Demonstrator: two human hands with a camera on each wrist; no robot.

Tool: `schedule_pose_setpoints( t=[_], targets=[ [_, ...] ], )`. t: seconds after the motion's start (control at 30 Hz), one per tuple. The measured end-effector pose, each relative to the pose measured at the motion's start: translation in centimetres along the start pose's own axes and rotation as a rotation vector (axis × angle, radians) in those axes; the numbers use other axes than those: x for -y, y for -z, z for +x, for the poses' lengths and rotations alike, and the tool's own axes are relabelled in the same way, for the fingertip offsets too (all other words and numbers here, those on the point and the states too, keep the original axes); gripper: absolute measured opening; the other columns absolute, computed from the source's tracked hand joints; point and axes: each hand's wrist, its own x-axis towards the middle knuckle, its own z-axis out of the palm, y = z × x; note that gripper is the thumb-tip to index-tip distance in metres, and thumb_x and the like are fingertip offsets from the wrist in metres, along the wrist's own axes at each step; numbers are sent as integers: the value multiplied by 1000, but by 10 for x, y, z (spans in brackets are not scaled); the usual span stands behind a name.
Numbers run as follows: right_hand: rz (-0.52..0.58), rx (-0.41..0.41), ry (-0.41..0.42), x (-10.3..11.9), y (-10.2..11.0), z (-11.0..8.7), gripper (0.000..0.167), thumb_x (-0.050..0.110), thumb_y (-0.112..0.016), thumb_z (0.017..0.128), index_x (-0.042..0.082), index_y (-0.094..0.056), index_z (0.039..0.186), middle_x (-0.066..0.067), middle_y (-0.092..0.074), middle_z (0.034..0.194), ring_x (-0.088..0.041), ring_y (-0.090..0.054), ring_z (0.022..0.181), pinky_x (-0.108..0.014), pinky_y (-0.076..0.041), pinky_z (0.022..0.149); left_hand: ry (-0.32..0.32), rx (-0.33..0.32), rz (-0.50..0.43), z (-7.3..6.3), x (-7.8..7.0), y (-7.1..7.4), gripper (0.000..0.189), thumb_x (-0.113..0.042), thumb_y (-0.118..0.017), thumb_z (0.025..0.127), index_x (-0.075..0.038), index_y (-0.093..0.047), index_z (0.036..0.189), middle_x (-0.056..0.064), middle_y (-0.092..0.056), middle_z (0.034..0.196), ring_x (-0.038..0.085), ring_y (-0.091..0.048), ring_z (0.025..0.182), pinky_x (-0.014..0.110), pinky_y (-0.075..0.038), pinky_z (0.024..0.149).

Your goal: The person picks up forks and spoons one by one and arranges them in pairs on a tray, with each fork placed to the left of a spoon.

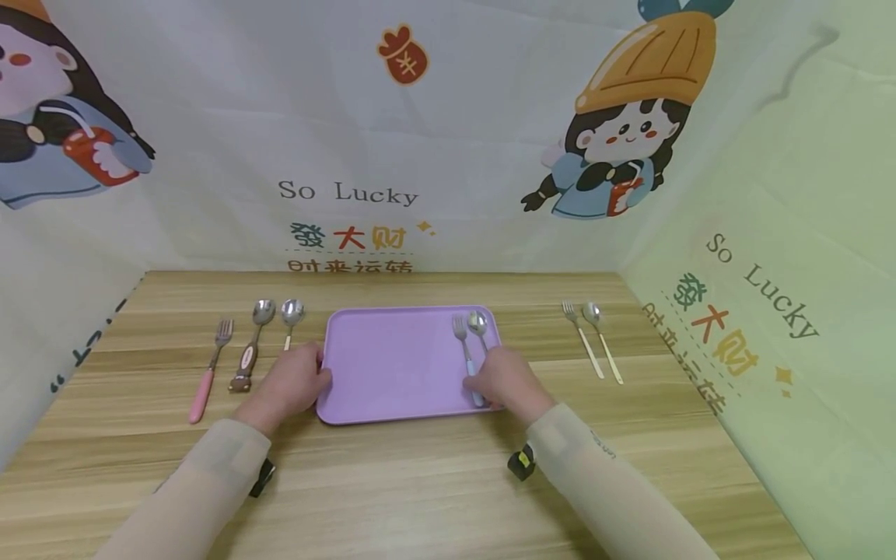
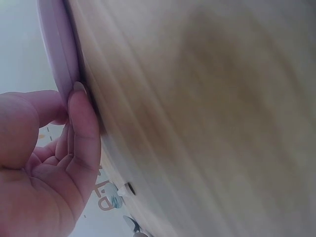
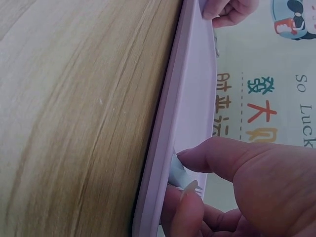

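The purple tray (image 1: 392,358) lies on the table, its left rim pinched between the thumb and fingers of my left hand (image 1: 297,379). In the left wrist view that hand (image 2: 54,143) grips the rim (image 2: 61,49). My right hand (image 1: 505,379) is over the tray's right side, thumb and forefinger about the light-blue handle of a fork (image 1: 460,330). The handle end (image 3: 177,173) shows between those fingers in the right wrist view. Beside this fork lies a spoon (image 1: 477,323) in the tray; my right hand hides its handle.
Left of the tray lie a pink-handled fork (image 1: 203,393), a spoon with a brown bear handle (image 1: 246,358) and another spoon (image 1: 292,313), partly hidden by my left hand. A fork (image 1: 584,342) and spoon (image 1: 603,346) lie at right. Printed cloth (image 1: 476,155) walls the table's back and sides.
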Motion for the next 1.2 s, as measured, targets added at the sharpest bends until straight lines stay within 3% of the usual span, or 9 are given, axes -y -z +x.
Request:
schedule_pose_setpoints(
  t=[0.23,0.33,0.47,0.6,0.7,0.77,0.93,1.0,1.2],
  targets=[
    [-25,-1,6,-1,0,2,31,24,-83,94,6,-65,77,-4,-65,64,-12,-55,50,-22,-43,46,18,14,-24,-26,-41,27,13,-12,-63,99,1,-63,98,13,-66,83,25,-61,72,35,-51,62],
    [-44,-2,21,-3,2,2,34,27,-82,96,8,-65,74,-3,-65,62,-11,-54,49,-22,-41,45,7,9,-19,-19,-30,20,13,-11,-63,99,2,-63,98,14,-65,82,26,-61,72,35,-51,61],
    [-37,-1,35,-5,4,3,37,28,-80,97,9,-65,70,-1,-63,59,-11,-53,49,-22,-42,46,-10,-26,8,4,5,-3,13,-15,-64,98,-3,-62,93,10,-64,79,24,-60,69,33,-49,59],
    [-2,3,41,-9,10,3,35,30,-77,100,8,-68,75,-2,-65,64,-12,-54,54,-24,-45,51,-29,-31,13,16,25,-14,14,-19,-65,98,-7,-63,92,6,-66,78,21,-62,69,32,-50,58],
    [19,-9,47,-13,16,2,32,33,-76,102,7,-70,83,-5,-68,73,-15,-59,62,-25,-49,55,-19,-25,8,13,21,-12,15,-19,-65,99,-6,-63,93,7,-66,79,22,-62,69,32,-50,58],
    [36,-31,45,-16,22,0,30,34,-75,102,7,-70,90,-7,-70,80,-18,-63,69,-27,-51,59,-4,-11,2,5,10,-5,15,-18,-64,99,-4,-63,94,8,-65,80,22,-62,70,33,-50,59],
    [66,-61,11,-34,43,0,32,37,-73,104,5,-71,105,-8,-70,86,-20,-64,75,-30,-51,63,-7,10,-3,10,20,-9,15,-19,-64,100,-6,-64,95,7,-67,80,22,-63,71,34,-53,60],
    [50,-71,-1,-45,52,3,32,38,-71,104,5,-70,104,-5,-67,81,-18,-61,71,-29,-50,62,-15,1,6,17,31,-16,15,-21,-65,100,-7,-64,94,6,-67,79,21,-64,70,33,-52,60],
    [-13,-110,-3,-82,77,12,31,33,-69,104,8,-67,86,3,-57,65,-14,-56,62,-29,-48,60,-9,-9,19,15,22,-13,16,-22,-66,99,-6,-64,95,7,-67,80,22,-63,71,33,-51,60]
  ],
)
